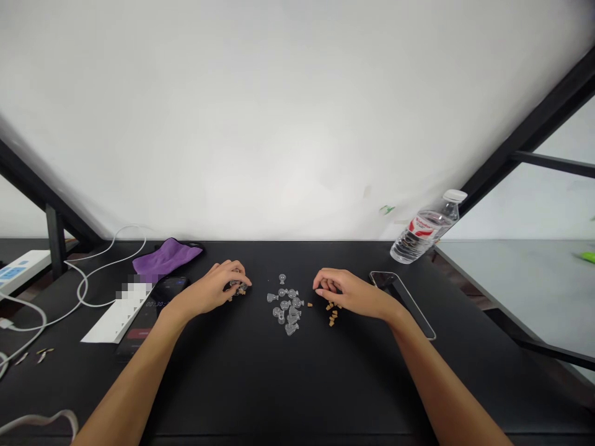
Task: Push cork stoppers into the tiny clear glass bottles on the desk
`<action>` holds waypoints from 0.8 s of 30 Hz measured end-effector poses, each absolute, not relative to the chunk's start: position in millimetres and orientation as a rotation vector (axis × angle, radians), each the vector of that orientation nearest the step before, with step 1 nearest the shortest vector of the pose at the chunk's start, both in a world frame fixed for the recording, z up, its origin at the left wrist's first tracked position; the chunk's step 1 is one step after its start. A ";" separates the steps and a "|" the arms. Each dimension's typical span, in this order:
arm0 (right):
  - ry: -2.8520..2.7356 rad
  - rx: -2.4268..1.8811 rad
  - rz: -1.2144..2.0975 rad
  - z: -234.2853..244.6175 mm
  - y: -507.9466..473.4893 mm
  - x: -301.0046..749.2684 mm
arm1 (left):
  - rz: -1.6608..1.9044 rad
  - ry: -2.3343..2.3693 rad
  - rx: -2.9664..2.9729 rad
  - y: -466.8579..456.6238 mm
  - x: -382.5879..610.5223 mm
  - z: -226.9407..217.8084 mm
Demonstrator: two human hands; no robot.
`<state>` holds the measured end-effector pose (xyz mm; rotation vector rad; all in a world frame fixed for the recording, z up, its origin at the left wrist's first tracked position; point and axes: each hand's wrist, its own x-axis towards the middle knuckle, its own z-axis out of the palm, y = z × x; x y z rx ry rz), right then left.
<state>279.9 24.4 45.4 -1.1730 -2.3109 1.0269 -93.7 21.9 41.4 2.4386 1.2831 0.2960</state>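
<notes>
My left hand (pixel 222 287) is low over the left side of the black table, its fingers arched and apart. Beneath them, partly hidden, is a group of small glass bottles (pixel 238 285), with bits of cork showing. Several more tiny clear glass bottles (pixel 295 303) lie in a loose cluster between my hands, one of them (pixel 282 279) a little farther back. My right hand (pixel 341 290) has curled fingers with the thumb close to them; whatever they hold is hidden. Small tan corks (pixel 333 316) lie under and in front of it, and a single cork (pixel 310 305) sits beside the cluster.
A tilted water bottle (pixel 421 232) is at the back right, with a white-edged phone (pixel 403 300) nearer. On the left are a purple cloth (pixel 168 256), a white paper strip (pixel 116 319), a dark phone showing a timer (pixel 147 316) and white cables (pixel 81 291). A white wall rises behind the table.
</notes>
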 end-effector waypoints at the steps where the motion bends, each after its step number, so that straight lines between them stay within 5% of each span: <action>1: -2.309 -1.171 1.027 45.5 24.2 279.6 | 0.292 1.278 2.445 22.5 -93.2 41.0; 18: -2.303 -1.166 1.064 46.2 19.6 270.1 | 0.368 1.192 2.485 12.8 -65.5 36.6; 24: -2.240 -1.125 1.065 48.4 15.8 260.3 | 0.724 1.078 2.289 5.1 -45.4 40.0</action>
